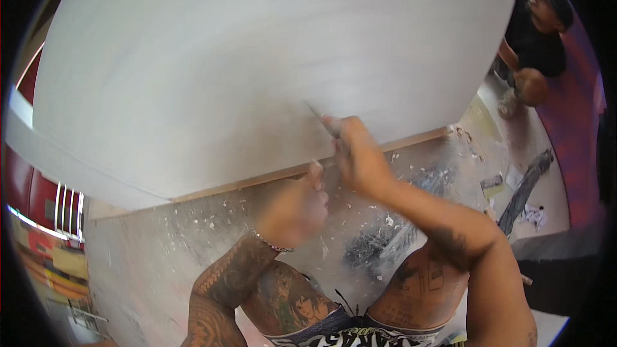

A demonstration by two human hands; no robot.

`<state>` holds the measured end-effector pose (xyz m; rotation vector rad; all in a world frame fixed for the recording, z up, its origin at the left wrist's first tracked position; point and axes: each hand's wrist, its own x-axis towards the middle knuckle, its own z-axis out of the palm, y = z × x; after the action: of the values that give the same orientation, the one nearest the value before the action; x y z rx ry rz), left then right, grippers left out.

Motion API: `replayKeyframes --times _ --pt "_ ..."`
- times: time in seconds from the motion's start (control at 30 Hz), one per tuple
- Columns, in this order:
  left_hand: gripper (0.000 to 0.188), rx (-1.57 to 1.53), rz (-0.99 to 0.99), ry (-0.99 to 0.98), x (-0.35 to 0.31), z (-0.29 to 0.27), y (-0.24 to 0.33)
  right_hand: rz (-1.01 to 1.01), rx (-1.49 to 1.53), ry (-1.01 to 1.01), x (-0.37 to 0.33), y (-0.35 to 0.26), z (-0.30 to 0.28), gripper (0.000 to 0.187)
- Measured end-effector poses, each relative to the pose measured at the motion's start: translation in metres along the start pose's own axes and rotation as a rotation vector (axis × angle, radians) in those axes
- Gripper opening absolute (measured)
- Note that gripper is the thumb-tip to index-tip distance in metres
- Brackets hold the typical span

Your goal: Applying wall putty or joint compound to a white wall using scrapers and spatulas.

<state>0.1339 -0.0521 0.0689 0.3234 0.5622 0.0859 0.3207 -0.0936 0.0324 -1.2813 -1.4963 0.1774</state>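
A large white panel (pixel 212 58) takes up most of the upper view, with a thin tan lower edge (pixel 257 181). My right hand (pixel 357 157) is closed round a slim, pointed dark tool (pixel 321 119). Its tip points up and left against the panel's face; whether it is a knife or another tool I cannot make out. My left hand (pixel 295 209) is close to the panel's lower edge, to the left of my right hand. Motion smears it, so its fingers and anything in them do not show clearly.
The grey floor (pixel 154 250) carries pale chips and dark smudges. A person in black (pixel 536 42) crouches beyond the panel's right side. Dark crumpled cloth (pixel 527 186) and a small scrap (pixel 491 186) lie at the right. A white metal rack (pixel 69 212) stands at the left.
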Motion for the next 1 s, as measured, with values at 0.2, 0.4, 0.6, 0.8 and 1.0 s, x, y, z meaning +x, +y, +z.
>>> replayKeyframes --times 0.2,0.4,0.6,0.8,1.0 --pt "0.03 0.483 0.751 0.449 -0.001 -0.007 0.019 0.397 0.496 0.19 0.014 0.001 -0.026 0.023" --pt "0.034 0.697 0.95 0.421 0.026 -0.045 0.041 0.727 1.09 -0.064 0.004 -0.018 -0.043 0.034" --pt "0.039 0.977 1.146 0.489 0.027 -0.044 0.028 0.856 1.011 -0.137 -0.008 0.043 -0.016 0.036" --pt "0.037 0.997 1.316 0.557 0.016 -0.025 0.037 0.766 0.889 0.195 0.0 0.034 -0.031 0.035" --pt "0.028 0.649 1.054 0.326 0.026 -0.036 0.034 0.621 1.042 -0.082 0.006 -0.003 -0.023 0.03"
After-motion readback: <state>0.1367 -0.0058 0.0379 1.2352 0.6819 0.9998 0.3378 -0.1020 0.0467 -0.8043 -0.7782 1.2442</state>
